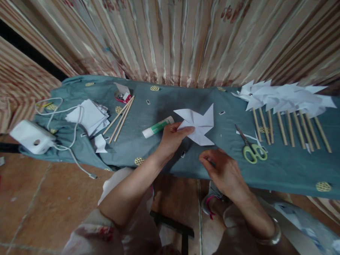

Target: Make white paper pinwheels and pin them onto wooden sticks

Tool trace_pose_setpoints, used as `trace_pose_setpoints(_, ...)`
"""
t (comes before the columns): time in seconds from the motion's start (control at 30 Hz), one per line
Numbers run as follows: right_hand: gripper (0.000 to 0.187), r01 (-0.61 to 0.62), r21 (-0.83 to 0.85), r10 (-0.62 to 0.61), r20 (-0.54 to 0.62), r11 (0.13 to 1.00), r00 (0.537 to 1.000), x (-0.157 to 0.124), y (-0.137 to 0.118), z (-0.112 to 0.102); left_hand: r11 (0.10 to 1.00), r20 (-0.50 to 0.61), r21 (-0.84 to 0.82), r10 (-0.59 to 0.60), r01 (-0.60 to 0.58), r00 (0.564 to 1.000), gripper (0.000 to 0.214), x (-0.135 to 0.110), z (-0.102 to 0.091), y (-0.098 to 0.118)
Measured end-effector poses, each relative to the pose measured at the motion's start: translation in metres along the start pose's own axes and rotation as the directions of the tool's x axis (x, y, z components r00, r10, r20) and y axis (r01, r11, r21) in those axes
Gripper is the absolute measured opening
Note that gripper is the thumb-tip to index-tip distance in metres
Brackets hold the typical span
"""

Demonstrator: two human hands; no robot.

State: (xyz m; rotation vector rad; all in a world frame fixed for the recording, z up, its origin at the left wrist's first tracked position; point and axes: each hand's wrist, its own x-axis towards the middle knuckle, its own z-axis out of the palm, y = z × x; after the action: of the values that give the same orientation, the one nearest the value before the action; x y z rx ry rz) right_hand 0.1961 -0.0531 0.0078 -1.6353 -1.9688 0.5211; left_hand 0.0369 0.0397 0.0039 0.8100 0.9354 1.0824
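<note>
A folded white paper pinwheel [200, 125] is pinched in my left hand [172, 139], thumb on top near its centre. My right hand [220, 167] hovers by the table's front edge, just below the pinwheel and apart from it. Its fingers are curled together, and whatever may be between them is hidden. Beside my left hand lies a green and white glue stick [158, 127]. Light-green-handled scissors [252, 149] rest to the right of my right hand, with thin paper strips by the blades.
Finished pinwheels [289, 96] on wooden sticks line the right. At left are loose sticks [122, 118], a small open box of metal pins [123, 95], stacked paper sheets [88, 114] and a white power adapter [33, 136] with cables. A curtain [174, 37] hangs behind the cloth-covered table [135, 156].
</note>
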Motion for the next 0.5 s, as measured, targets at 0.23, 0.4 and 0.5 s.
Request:
trace_pose_setpoints(0.23,0.009,0.020,0.164,0.006,-0.155,0.986,0.988,-0.002,-0.027,-0.034,0.999,0.023,0.022,0.041,-0.041,0.999,0.013,-0.005,0.007,-0.002)
trace_pose_setpoints(0.4,0.007,0.069,0.067,-0.046,-0.306,0.995,0.951,0.003,-0.034,-0.035,1.000,0.036,0.010,-0.003,0.002,0.999,0.010,-0.011,0.014,0.000)
trace_pose_setpoints(0.5,0.007,0.088,0.012,-0.078,-0.359,0.996,0.930,0.007,-0.031,-0.031,0.999,0.035,0.009,-0.033,0.033,0.999,0.011,-0.013,0.016,-0.001)
